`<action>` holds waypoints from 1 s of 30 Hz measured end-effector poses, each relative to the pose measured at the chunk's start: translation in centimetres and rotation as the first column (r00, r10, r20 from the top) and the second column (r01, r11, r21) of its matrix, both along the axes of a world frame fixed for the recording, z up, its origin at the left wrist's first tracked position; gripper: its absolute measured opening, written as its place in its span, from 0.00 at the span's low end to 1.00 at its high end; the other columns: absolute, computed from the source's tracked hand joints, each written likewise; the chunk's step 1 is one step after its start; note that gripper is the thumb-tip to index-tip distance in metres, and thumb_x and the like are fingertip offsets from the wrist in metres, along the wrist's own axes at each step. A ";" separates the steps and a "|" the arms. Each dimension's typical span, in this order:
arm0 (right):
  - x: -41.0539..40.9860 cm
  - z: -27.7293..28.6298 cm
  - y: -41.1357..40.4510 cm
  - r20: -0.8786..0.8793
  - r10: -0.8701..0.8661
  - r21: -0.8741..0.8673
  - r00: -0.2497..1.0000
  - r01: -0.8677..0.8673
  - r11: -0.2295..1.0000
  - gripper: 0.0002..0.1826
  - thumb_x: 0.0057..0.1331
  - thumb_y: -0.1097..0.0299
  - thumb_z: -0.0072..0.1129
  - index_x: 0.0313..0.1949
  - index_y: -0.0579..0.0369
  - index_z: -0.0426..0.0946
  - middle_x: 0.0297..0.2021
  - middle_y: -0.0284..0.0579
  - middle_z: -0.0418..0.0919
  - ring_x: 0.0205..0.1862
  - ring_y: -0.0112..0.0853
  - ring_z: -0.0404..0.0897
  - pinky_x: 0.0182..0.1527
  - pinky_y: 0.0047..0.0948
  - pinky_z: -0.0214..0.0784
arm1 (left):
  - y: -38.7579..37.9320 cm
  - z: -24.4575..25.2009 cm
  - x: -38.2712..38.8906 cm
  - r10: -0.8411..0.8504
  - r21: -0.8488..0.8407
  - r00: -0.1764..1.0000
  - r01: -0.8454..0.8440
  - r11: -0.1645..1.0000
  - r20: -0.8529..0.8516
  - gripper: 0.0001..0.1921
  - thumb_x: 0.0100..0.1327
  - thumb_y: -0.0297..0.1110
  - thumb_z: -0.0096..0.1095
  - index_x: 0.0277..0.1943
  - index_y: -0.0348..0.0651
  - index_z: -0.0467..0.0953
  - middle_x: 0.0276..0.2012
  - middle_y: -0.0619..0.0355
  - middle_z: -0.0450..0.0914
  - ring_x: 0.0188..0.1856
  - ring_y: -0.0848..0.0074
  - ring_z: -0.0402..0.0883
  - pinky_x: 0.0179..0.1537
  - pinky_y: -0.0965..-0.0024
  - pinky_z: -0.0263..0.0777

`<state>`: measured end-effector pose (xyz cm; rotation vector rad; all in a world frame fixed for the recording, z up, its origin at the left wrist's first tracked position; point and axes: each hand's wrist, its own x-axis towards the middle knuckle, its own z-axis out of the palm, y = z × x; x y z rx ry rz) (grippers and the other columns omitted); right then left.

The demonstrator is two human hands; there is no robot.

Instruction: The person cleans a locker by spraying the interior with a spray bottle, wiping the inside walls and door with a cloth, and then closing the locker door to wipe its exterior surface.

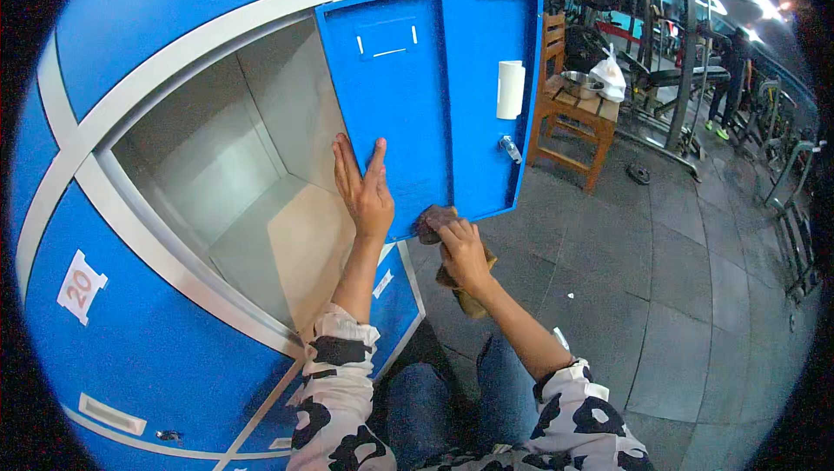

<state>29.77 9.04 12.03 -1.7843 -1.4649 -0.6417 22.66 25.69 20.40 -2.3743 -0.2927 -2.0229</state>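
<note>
A blue metal locker door stands swung out, its inner face towards me. My left hand rests against the door near its hinge side, fingers apart and pointing up, with nothing held. At the door's lower edge my right hand grips a brown cloth, which touches the bottom rim; more of the cloth hangs below the hand. A white plastic handle back and a metal lock cam sit on the door's free side. To the left is the bare locker compartment with grey walls.
Other blue locker doors surround the compartment, one bearing a paper number label. A wooden chair behind the door carries a metal bowl and a white plastic bag. Gym equipment and a person are farther back.
</note>
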 end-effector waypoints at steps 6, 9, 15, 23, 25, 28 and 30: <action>-1.8 2.1 3.3 -0.110 0.191 0.210 0.975 -0.165 0.964 0.31 0.45 0.84 0.52 0.54 0.55 0.70 0.51 0.46 0.73 0.51 0.44 0.70 0.52 0.40 0.60 | 0.2 0.0 0.3 -0.002 0.010 1.000 0.002 1.000 0.020 0.19 0.68 0.32 0.46 0.61 0.53 0.70 0.68 0.36 0.50 0.69 0.44 0.49 0.66 0.47 0.46; -2.2 1.2 4.6 -0.092 0.118 0.208 0.989 -0.097 0.973 0.32 0.45 0.83 0.53 0.54 0.54 0.70 0.48 0.44 0.74 0.49 0.43 0.70 0.49 0.40 0.60 | 0.1 -0.2 0.3 0.023 0.007 0.999 -0.024 1.000 0.027 0.22 0.65 0.28 0.50 0.61 0.57 0.70 0.68 0.38 0.52 0.69 0.46 0.52 0.65 0.50 0.49; -2.5 -1.7 4.0 0.147 0.031 -0.056 0.989 -0.023 0.998 0.18 0.54 0.68 0.50 0.46 0.56 0.73 0.40 0.43 0.74 0.45 0.39 0.70 0.47 0.43 0.60 | 0.2 -0.1 0.3 0.009 0.002 0.999 -0.009 1.000 0.039 0.22 0.64 0.28 0.50 0.61 0.57 0.70 0.68 0.38 0.52 0.68 0.46 0.52 0.65 0.50 0.49; 0.7 -0.1 0.0 0.170 -0.084 -0.005 0.982 0.086 0.996 0.16 0.52 0.70 0.51 0.43 0.55 0.73 0.39 0.42 0.74 0.45 0.39 0.70 0.45 0.39 0.61 | -0.2 -0.1 0.1 0.068 -0.016 0.998 -0.068 0.998 0.012 0.23 0.64 0.27 0.51 0.61 0.57 0.70 0.68 0.39 0.53 0.68 0.46 0.52 0.65 0.50 0.50; 0.4 0.9 -1.2 0.092 -0.102 -0.231 0.990 0.121 0.965 0.26 0.42 0.79 0.56 0.45 0.55 0.73 0.36 0.42 0.73 0.43 0.43 0.70 0.44 0.41 0.62 | -0.2 -0.1 0.1 0.068 -0.018 0.998 -0.068 0.998 0.011 0.23 0.63 0.27 0.51 0.62 0.57 0.70 0.68 0.39 0.53 0.68 0.46 0.52 0.65 0.50 0.50; 1.0 5.6 -3.7 -0.025 0.009 0.013 1.000 -0.009 1.000 0.19 0.46 0.79 0.53 0.41 0.56 0.74 0.38 0.46 0.74 0.44 0.44 0.70 0.47 0.42 0.62 | 0.1 0.0 0.2 0.071 -0.012 0.997 -0.071 0.997 0.017 0.23 0.63 0.27 0.51 0.61 0.57 0.70 0.68 0.39 0.53 0.68 0.46 0.52 0.65 0.50 0.50; 1.7 10.5 -4.8 0.040 0.027 0.272 0.999 -0.036 0.962 0.24 0.44 0.83 0.52 0.45 0.55 0.74 0.42 0.47 0.75 0.47 0.45 0.71 0.51 0.41 0.62 | 0.1 0.0 0.2 0.043 0.006 0.998 -0.043 0.999 0.040 0.23 0.63 0.26 0.52 0.61 0.57 0.71 0.68 0.39 0.53 0.68 0.47 0.52 0.65 0.50 0.50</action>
